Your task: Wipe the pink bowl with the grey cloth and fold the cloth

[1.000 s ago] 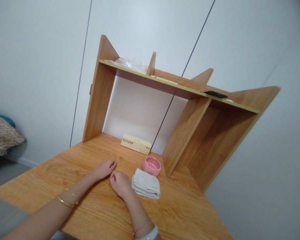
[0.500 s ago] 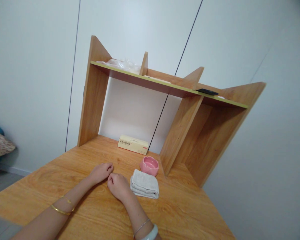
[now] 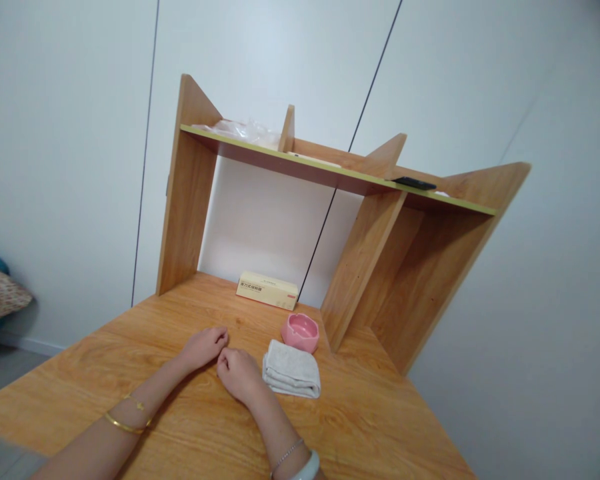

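My left hand [image 3: 207, 347] rests on the wooden desk [image 3: 380, 427], its fingers curled into a loose fist. Just beside it, a little nearer to me, my right hand [image 3: 237, 373] lies on the desk, closed in the same way. Nothing shows in either fist. A folded light grey cloth [image 3: 291, 369] lies right of my right hand, a small gap between them. Behind the cloth sits a pink ashtray-like bowl [image 3: 301, 333] with a notched rim. Farther back, a long cream cling film box [image 3: 267, 291] stands on the desk.
A wooden shelf unit [image 3: 363, 260] rises from the back of the desk. Its upper shelf carries a clear plastic bag [image 3: 247, 131] and a flat black object [image 3: 414, 183]. Behind it are white panels [image 3: 270, 60]. Patterned fabric [image 3: 0, 297] shows at the far left.
The view has shifted very slightly. Both hands stay closed in the same place on the desk, and the cloth, bowl and box have not moved.
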The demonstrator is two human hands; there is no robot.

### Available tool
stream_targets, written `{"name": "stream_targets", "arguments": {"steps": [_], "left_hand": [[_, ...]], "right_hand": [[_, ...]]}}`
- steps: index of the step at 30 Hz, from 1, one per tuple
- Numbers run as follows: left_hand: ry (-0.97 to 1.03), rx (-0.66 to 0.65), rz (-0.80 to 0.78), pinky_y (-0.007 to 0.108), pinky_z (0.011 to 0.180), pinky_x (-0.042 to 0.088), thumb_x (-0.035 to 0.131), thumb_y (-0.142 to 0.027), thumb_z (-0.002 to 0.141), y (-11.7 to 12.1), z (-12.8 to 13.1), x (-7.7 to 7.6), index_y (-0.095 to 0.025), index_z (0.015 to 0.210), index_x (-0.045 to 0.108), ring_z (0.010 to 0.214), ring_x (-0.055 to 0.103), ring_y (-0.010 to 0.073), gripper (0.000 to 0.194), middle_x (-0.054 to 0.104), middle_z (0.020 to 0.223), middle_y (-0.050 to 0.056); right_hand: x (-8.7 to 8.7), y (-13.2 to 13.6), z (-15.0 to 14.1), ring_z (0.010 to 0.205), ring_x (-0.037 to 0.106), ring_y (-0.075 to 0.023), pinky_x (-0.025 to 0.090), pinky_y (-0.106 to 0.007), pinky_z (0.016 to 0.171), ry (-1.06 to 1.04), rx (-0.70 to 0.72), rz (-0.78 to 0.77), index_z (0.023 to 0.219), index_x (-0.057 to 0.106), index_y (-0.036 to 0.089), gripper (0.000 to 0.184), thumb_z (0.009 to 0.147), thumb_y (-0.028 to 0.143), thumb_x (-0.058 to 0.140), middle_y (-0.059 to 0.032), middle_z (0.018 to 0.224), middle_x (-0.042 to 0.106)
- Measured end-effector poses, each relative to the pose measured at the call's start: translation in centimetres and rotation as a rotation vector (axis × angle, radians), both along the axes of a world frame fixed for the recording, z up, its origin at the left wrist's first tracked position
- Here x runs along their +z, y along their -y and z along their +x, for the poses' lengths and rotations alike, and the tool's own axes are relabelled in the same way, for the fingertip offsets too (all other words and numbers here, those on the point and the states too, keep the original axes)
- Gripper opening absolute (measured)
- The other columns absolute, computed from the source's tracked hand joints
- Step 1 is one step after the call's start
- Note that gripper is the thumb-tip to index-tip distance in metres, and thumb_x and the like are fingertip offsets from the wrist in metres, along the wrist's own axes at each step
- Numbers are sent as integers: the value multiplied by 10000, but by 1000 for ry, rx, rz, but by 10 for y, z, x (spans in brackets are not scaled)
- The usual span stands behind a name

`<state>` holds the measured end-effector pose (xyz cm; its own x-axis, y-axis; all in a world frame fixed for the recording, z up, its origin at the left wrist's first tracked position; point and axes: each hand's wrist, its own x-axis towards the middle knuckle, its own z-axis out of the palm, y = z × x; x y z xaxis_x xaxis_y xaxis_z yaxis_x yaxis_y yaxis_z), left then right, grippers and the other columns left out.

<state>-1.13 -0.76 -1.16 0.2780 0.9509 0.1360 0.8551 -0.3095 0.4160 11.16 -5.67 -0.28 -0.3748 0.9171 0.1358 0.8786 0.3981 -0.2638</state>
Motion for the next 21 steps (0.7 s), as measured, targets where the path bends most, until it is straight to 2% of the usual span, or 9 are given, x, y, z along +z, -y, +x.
{"name": "stream_targets", "arguments": {"steps": [8,12,16,19,21], "left_hand": [[-28,10,2,244,584,341,346,-206,818,-1,1,0,-165,665,538,711,561,181,250,628,740,57],[-14,-1,12,240,587,340,341,-201,824,0,1,0,-170,702,539,722,561,178,236,628,759,49],[-4,-15,21,241,589,336,341,-185,817,1,2,1,-174,714,534,714,558,177,218,620,745,43],[6,-30,26,243,601,334,340,-163,807,2,4,1,-175,711,526,720,555,176,210,617,741,40],[14,-42,27,242,612,336,337,-156,806,2,5,1,-174,705,522,728,554,176,211,615,743,40]], "right_hand": [[-2,2,-1,750,612,-170,370,-236,608,-23,-19,29,815,613,198,194,777,165,426,-49,836,679],[13,1,2,764,604,-144,373,-210,626,-64,-91,94,831,592,223,179,779,161,432,-1,821,670],[44,-16,31,861,584,-149,378,-225,689,-96,-345,202,968,539,214,254,836,152,330,-29,934,640],[64,-31,73,915,571,-197,396,-275,704,-82,-593,222,1086,483,164,285,853,175,319,-99,978,611],[69,-38,103,988,536,-226,408,-312,746,-66,-705,193,1122,462,122,296,872,202,326,-149,1055,566]]}}
